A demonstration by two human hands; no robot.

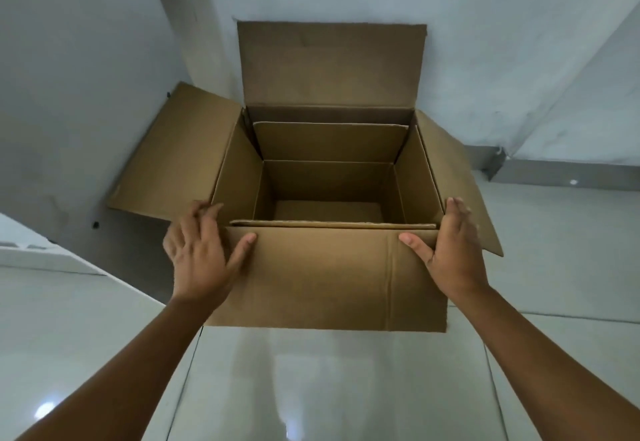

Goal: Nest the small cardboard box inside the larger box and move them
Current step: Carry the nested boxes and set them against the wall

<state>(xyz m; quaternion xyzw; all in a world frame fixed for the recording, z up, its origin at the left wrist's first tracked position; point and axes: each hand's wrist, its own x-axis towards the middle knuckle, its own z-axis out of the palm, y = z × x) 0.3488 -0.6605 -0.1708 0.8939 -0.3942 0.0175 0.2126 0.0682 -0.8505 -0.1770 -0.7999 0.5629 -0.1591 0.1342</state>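
A large brown cardboard box [325, 277] stands on the floor against the wall with all its flaps folded outward. Inside it sits the small cardboard box [329, 142], also open at the top, its flaps upright along the larger box's walls; its bottom is bare. My left hand [199, 253] rests at the near-left corner, fingers spread, thumb lying on the front flap. My right hand [450, 250] lies flat against the near-right corner, thumb on the same flap. Both hands' fingertips are blurred. Neither hand is closed around the cardboard.
A white wall [485, 42] rises right behind the box and forms a corner to its left. A grey ledge [554, 170] runs along the wall base at the right. A white slab-like object [34, 250] lies at the left. Glossy floor tiles [311, 388] stretch toward me.
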